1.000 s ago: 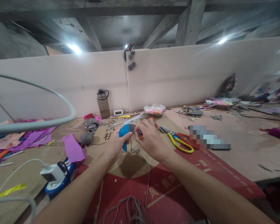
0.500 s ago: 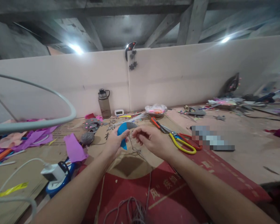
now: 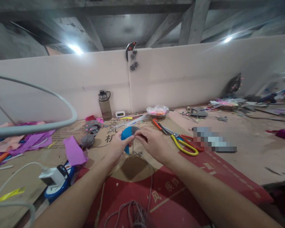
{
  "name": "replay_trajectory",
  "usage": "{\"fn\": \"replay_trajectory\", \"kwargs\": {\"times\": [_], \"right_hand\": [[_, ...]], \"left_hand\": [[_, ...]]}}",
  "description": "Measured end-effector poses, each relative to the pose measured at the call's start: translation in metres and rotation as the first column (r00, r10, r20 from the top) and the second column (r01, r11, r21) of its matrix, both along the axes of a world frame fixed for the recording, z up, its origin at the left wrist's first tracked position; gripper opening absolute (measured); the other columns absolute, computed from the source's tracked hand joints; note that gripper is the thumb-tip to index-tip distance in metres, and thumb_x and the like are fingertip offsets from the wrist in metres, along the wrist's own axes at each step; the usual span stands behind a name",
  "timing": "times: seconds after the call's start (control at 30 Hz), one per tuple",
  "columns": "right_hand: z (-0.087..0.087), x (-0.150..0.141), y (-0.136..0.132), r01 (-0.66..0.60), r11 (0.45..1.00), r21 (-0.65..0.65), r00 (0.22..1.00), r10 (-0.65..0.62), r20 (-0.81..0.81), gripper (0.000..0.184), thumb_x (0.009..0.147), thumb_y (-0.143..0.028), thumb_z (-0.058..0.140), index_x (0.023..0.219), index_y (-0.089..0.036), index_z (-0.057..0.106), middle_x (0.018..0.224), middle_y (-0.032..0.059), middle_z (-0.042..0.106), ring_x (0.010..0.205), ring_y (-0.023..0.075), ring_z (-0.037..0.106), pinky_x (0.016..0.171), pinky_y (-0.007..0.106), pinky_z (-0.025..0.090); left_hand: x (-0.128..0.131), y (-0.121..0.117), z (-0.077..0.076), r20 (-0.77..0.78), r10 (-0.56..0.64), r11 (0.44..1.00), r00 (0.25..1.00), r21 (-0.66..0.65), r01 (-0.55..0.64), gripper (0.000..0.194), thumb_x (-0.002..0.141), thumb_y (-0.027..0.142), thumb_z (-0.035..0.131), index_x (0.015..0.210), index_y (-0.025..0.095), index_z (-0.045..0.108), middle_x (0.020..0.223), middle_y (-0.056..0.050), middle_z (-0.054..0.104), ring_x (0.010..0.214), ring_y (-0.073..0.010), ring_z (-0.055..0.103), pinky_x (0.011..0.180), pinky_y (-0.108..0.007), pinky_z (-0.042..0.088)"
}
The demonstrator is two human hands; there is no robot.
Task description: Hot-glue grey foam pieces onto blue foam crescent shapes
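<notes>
My left hand (image 3: 116, 147) is closed around a curved blue crescent piece (image 3: 126, 134), whose upper end is wrapped in grey. My right hand (image 3: 154, 146) is beside it, thumb and forefinger pinched together at the grey end and close to the left thumb. What sits between those right fingertips is too small to make out. Grey yarn (image 3: 139, 154) hangs below the hands and runs down to a loose heap of yarn (image 3: 138, 215) at the near edge. Yellow-and-red-handled scissors (image 3: 185, 145) and an orange-handled tool (image 3: 157, 124) lie right of my right hand.
A grey yarn ball (image 3: 87, 140), purple scraps (image 3: 74, 150) and a white plug on a blue power strip (image 3: 59, 190) lie to the left. Behind stand a bottle (image 3: 105, 106), a small clock (image 3: 120, 114) and a bowl (image 3: 158, 112). A pale cable (image 3: 68, 104) arcs at left.
My right hand drew back from the crescent with loosely curled fingers, then returned and pinched at its grey end. An orange bit by the right fingers no longer shows there. My left hand keeps its hold.
</notes>
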State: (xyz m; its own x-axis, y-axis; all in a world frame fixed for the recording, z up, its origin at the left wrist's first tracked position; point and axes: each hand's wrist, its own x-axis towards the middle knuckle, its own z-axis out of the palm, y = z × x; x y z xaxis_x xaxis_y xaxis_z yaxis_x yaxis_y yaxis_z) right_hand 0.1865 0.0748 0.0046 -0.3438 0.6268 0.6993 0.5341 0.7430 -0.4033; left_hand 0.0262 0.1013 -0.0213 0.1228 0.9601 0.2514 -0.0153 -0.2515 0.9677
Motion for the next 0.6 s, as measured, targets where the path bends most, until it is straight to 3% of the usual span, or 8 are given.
{"fn": "replay_trajectory", "kwargs": {"times": [0.13,0.4,0.6], "right_hand": [[-0.0017,0.0011,0.0026,0.006,1.000,-0.008,0.999,-0.005,0.037,0.014,0.082,-0.011,0.050,0.080,-0.019,0.061,0.083,0.0036,0.063,0.081,0.0143,0.055,0.073,0.027,0.042],[-0.0026,0.0000,0.0053,0.075,0.980,-0.182,0.997,-0.072,0.027,0.011,0.072,-0.010,0.052,0.068,-0.017,0.058,0.063,-0.0002,0.057,0.058,0.0106,0.048,0.054,0.023,0.034],[-0.0039,0.0055,0.0078,0.099,0.983,-0.155,0.987,-0.117,-0.111,0.009,0.079,-0.017,0.047,0.075,-0.018,0.055,0.072,0.0016,0.057,0.064,0.0120,0.049,0.058,0.025,0.035]], "left_hand": [[-0.0016,0.0020,-0.0019,-0.040,0.035,0.999,0.999,0.019,-0.034,0.036,0.061,0.040,0.072,0.083,0.016,0.057,0.055,0.004,0.053,0.049,-0.0086,0.046,0.049,-0.021,0.035],[-0.0035,0.0011,-0.0006,-0.198,0.085,0.994,0.976,0.084,-0.069,0.041,0.059,0.039,0.074,0.088,0.016,0.059,0.063,0.001,0.058,0.053,-0.0099,0.048,0.050,-0.021,0.036],[-0.0023,0.0013,-0.0012,-0.043,0.033,0.999,0.999,0.000,-0.033,0.037,0.061,0.039,0.073,0.085,0.015,0.058,0.057,0.003,0.053,0.048,-0.0081,0.046,0.048,-0.020,0.035]]}}
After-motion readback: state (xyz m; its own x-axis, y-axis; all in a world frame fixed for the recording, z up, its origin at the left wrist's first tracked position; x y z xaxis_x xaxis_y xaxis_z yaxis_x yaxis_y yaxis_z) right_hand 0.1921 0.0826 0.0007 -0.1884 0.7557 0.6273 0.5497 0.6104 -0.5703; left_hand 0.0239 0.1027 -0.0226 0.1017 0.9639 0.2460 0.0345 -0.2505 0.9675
